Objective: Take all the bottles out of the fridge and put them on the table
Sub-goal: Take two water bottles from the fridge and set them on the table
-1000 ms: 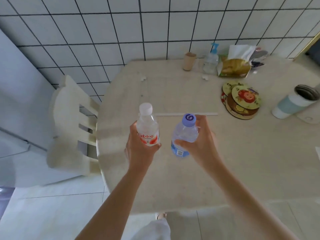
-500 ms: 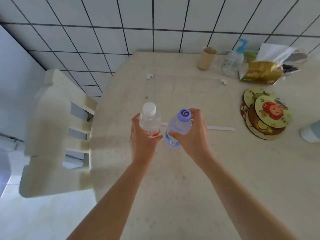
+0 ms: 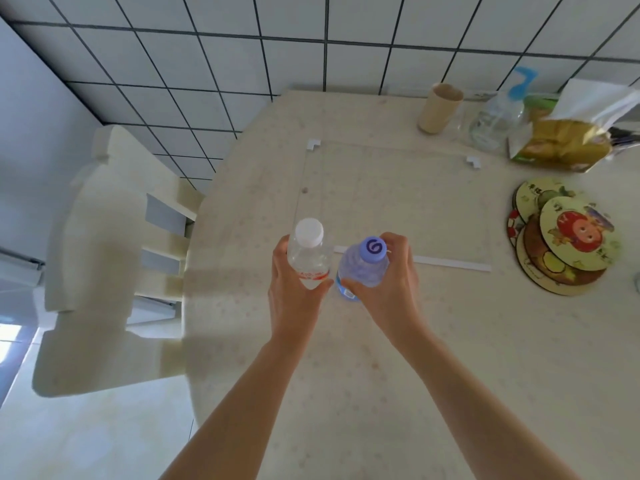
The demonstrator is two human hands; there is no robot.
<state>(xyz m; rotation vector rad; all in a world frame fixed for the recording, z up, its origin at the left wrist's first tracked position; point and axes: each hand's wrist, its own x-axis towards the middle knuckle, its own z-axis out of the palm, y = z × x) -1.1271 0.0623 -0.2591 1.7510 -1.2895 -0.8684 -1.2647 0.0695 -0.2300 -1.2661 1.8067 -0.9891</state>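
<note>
My left hand [image 3: 294,299] grips a clear bottle with a white cap and a red label [image 3: 309,252]. Right beside it, my right hand [image 3: 388,289] grips a clear bottle with a purple cap and a blue label [image 3: 363,268]. Both bottles are upright and nearly touching, over the left middle of the beige table [image 3: 381,341]. My fingers hide the bottoms of the bottles, so I cannot tell whether they rest on the tabletop.
A pale wooden chair [image 3: 104,237] stands against the table's left edge. At the back right are a paper cup [image 3: 438,107], a pump bottle [image 3: 498,123] and a snack bag [image 3: 568,140]. Round coasters [image 3: 564,237] lie at the right. A white strip [image 3: 450,263] lies behind my hands.
I have stepped closer to the table and both hands have carried the bottles farther in over the tabletop and lower. The grips are unchanged.
</note>
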